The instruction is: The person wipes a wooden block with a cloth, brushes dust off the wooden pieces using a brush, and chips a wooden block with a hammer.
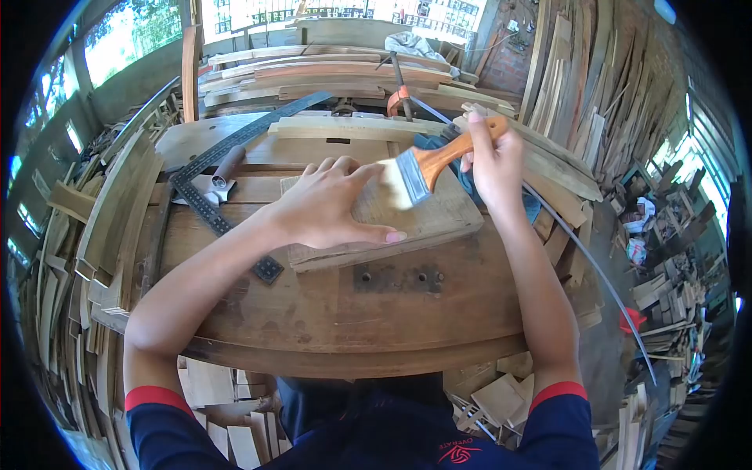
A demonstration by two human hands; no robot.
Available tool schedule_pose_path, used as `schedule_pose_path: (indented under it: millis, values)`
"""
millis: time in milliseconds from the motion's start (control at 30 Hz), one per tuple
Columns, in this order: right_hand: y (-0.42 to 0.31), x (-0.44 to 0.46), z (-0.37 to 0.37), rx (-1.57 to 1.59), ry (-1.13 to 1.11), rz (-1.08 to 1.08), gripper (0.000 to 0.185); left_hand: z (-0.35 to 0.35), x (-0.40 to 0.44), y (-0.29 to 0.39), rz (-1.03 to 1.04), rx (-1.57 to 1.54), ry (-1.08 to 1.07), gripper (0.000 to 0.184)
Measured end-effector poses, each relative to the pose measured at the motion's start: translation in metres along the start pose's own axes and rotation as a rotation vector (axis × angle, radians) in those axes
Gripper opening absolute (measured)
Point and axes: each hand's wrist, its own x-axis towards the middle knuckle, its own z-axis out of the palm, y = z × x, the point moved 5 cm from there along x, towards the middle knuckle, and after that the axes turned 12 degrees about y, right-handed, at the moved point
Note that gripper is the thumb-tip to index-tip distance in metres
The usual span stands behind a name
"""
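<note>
On board, left hand, spread (palm down)

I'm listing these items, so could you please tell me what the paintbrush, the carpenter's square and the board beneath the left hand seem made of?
Paintbrush: handle probably varnished wood, glossy orange-brown; ferrule likely metal, smooth grey; bristles pale, fibre unclear.
Carpenter's square: likely dark-coated metal, thin, flat and closely marked.
Board: apparently unfinished wood, matte and pale brown.

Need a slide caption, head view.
Right hand holds a wooden-handled, pale-bristled flat brush over a rectangular brown wooden block; left hand rests on the block.
</note>
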Motion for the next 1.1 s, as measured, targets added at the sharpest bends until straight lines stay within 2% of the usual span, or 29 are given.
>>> schedule_pose_path:
  millis: [33, 100, 167, 267, 367, 433, 500, 567, 633, 667, 700, 767, 867, 967, 1033, 1100]
  values:
    - [0.014, 0.004, -0.001, -0.021, -0.049, 0.064, 0.032, -0.001, 0.000, 0.000, 0.009, -0.035, 0.027, 0.120]
    - [0.020, 0.027, -0.024, -0.349, 0.116, -0.256, 0.037, -0.002, 0.001, 0.001, 0.030, -0.109, 0.079, 0.119]
    - [0.030, 0.051, -0.052, -0.560, 0.277, -0.409, 0.038, -0.002, 0.000, 0.003, 0.047, -0.115, 0.075, 0.118]
    - [0.013, 0.044, -0.052, -0.547, 0.267, -0.442, 0.038, -0.001, 0.000, 0.004, 0.081, -0.122, 0.090, 0.117]
    - [0.018, 0.028, -0.028, -0.190, 0.187, -0.260, 0.038, -0.002, 0.000, 0.006, 0.102, -0.131, 0.089, 0.117]
    - [0.018, 0.010, -0.008, 0.094, -0.006, 0.009, 0.037, -0.003, 0.001, 0.008, 0.108, -0.126, 0.095, 0.118]
    - [0.020, -0.007, 0.009, 0.221, -0.162, 0.194, 0.036, -0.003, 0.001, 0.008, 0.107, -0.109, 0.115, 0.120]
    - [0.028, -0.006, 0.013, 0.170, -0.364, 0.453, 0.035, -0.003, 0.003, 0.007, 0.089, -0.156, 0.093, 0.123]
    - [0.056, 0.012, -0.002, 0.108, -0.416, 0.458, 0.034, -0.002, 0.002, 0.007, 0.076, -0.147, 0.080, 0.125]
    - [0.062, 0.028, -0.018, -0.079, -0.303, 0.315, 0.040, -0.002, 0.002, 0.006, 0.073, -0.112, 0.083, 0.125]
    - [0.058, 0.042, -0.033, -0.269, -0.132, 0.077, 0.047, -0.002, 0.001, 0.006, 0.068, -0.079, 0.089, 0.125]
    - [0.050, 0.064, -0.061, -0.519, 0.021, -0.117, 0.048, 0.000, 0.001, 0.004, 0.087, -0.060, 0.123, 0.124]
    - [0.036, 0.066, -0.066, -0.457, 0.100, -0.258, 0.041, 0.001, -0.001, 0.003, 0.083, -0.050, 0.122, 0.123]
    - [0.003, 0.035, -0.037, -0.361, 0.119, -0.413, 0.038, -0.001, 0.000, 0.005, 0.053, -0.028, 0.090, 0.122]
    - [-0.004, 0.017, -0.013, -0.073, -0.053, -0.333, 0.039, -0.001, 0.001, 0.006, 0.052, -0.021, 0.082, 0.122]
    - [-0.001, -0.001, 0.002, 0.227, -0.288, 0.142, 0.038, 0.002, 0.001, 0.002, 0.070, -0.031, 0.081, 0.121]
